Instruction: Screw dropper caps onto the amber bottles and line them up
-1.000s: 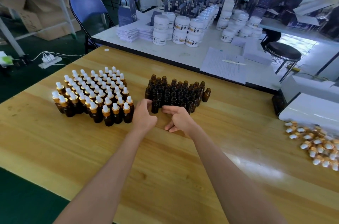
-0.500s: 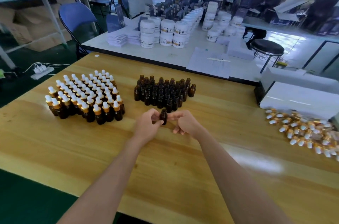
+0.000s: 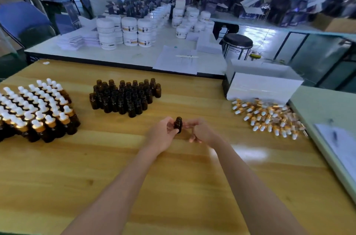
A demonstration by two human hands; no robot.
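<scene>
While held, one uncapped bottle [image 3: 178, 124].

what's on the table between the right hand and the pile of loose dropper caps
Nothing: in the head view only bare wooden table lies between the right hand and the dropper caps.

One uncapped amber bottle [image 3: 178, 124], upright, dark brown glass, open neck, held off the table between the fingers of the left hand [image 3: 162, 135]. Uncapped bottles [image 3: 124, 97]: tight upright cluster at centre, beyond the held one. Capped bottles [image 3: 36, 109]: packed upright rows at far left, gold collars, white rubber bulbs. Loose caps [image 3: 267, 117]: scattered heap at right, lying on their sides, gold collars and white bulbs, well apart from both bottle groups.
</scene>
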